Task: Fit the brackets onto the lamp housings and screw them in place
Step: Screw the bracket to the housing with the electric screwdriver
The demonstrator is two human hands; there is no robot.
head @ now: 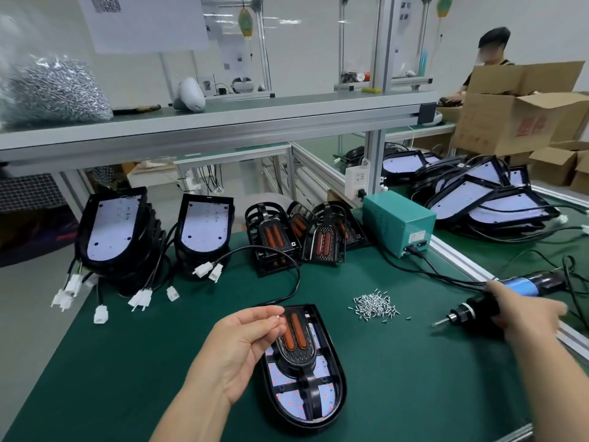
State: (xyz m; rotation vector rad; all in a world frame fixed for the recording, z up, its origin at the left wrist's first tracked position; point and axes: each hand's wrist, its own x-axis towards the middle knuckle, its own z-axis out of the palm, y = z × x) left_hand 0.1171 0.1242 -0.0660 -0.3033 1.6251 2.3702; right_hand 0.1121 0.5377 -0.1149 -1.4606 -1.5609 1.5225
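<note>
Head view: left hand (245, 342) pinches a screw (278, 317) between thumb and fingertips, over the bracket (294, 341) seated on the housing (338, 389) on the mat (414, 378). Right hand (524, 310) is curled round the screwdriver (463, 311), near loose screws (376, 306). Red print on the box (510, 122) is too blurred to read.

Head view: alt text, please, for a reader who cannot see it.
A person's left hand pinches what looks like a screw above a black lamp housing with a bracket on it, on a green table. The right hand grips an electric screwdriver beside a pile of loose screws.
</note>
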